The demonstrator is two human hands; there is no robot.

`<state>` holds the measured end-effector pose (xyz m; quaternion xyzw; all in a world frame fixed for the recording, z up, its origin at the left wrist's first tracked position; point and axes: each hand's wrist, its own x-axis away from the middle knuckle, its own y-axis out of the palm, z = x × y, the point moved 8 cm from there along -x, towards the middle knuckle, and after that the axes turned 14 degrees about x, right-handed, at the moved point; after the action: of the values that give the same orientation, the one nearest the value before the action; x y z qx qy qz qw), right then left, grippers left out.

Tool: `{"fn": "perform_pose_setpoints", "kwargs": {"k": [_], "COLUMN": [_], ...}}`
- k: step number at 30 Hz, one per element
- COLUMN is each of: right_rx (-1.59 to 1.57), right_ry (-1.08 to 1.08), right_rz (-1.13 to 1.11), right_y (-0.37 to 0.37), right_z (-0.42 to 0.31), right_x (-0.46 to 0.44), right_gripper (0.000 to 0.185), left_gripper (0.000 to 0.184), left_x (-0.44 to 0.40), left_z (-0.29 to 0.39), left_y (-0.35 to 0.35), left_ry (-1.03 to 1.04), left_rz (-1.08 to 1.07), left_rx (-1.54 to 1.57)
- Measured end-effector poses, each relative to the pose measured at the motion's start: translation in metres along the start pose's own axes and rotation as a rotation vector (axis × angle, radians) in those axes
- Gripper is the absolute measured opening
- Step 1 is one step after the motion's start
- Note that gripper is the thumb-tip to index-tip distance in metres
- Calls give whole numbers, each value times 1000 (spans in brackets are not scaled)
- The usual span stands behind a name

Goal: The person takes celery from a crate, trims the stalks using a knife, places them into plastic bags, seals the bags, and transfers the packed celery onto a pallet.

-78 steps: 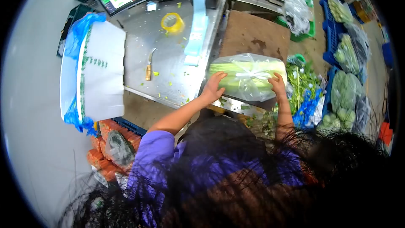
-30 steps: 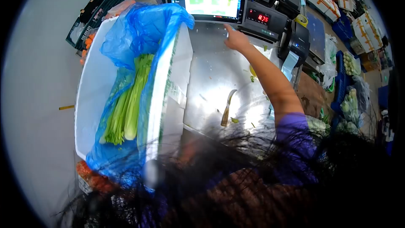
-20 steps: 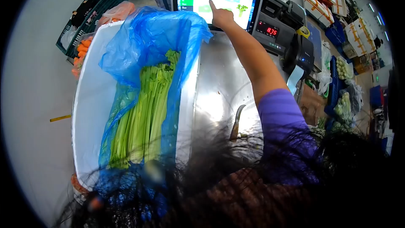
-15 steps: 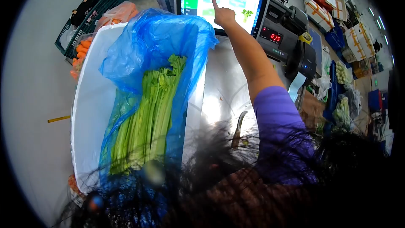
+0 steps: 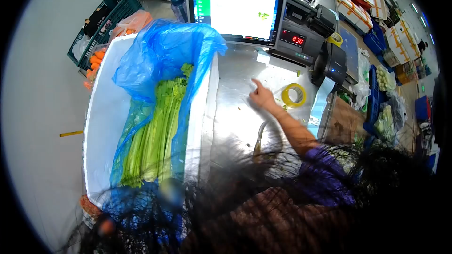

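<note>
My right hand [image 5: 262,96] hovers over the steel counter [image 5: 235,73], index finger stretched out and the other fingers curled, holding nothing. A roll of yellow tape [image 5: 294,95] lies close to its right. Nearer to me on the counter is a curved knife [image 5: 259,138], partly hidden by hair. To the left, a white foam box [image 5: 101,127] lined with a blue plastic bag [image 5: 162,42] holds long green celery [image 5: 157,127]. Behind the hand stands a lit touchscreen [image 5: 238,7]. My left hand does not show.
A scale display [image 5: 293,37] with red digits and a black label printer [image 5: 329,63] with a paper strip [image 5: 320,103] stand at the right. Green crates [image 5: 101,26], bagged carrots [image 5: 97,56] and a bottle [image 5: 179,7] are at the back left. Dark hair blurs the lower view.
My right hand has left the touchscreen and come down towards me over the counter. The screen content and red digits differ. The tape roll on the counter is now visible.
</note>
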<state>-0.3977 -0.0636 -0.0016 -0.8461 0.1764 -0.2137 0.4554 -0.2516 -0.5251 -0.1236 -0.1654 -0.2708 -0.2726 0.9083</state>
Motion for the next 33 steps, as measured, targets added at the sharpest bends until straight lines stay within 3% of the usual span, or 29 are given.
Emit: {"fn": "perform_pose_setpoints", "kwargs": {"k": [3,5,6,7,8,11,17,18,22,27,33], "right_rx": [-287,-619,-731,-904,-964,-942,-802,-789,-767,-765,-787], "right_ry": [-27,-57,-38,-399,-586,-821,-806,-802,-813,-939,-1198], "right_rz": [-78,-319,-568,-551,-625,-776,-697,-684,-648,-592,-406], "right_y": [6,19,-4,-17,-29,-51,-61,-65,-82,-111,-150], "right_z": [-16,-43,-77,-109,-130,-162,-155,-153,-159,-191,-281], "right_x": [74,119,156,181,212,279,320,324,339,349,380], "right_gripper": [49,38,36,38,37,33,27,26,23,20,18], "left_gripper": [23,23,23,24,24,24,24,24,25,32,31], "left_x": [6,11,14,16,20,33,76,82,113,136,126], "left_z": [-2,-5,-5,-7,-8,-13,-15,-17,-49,-67,-92], "left_y": [12,21,26,33,39,60,82,77,34,-31,-145], "left_ry": [17,31,41,52,63,137,372,360,-96,37,77], "left_rz": [-7,-10,-12,-14,-15,-22,-14,4,-22,105,172], "left_rx": [-30,-52,-61,-72,-83,-119,-251,-263,-95,-102,-117]}}
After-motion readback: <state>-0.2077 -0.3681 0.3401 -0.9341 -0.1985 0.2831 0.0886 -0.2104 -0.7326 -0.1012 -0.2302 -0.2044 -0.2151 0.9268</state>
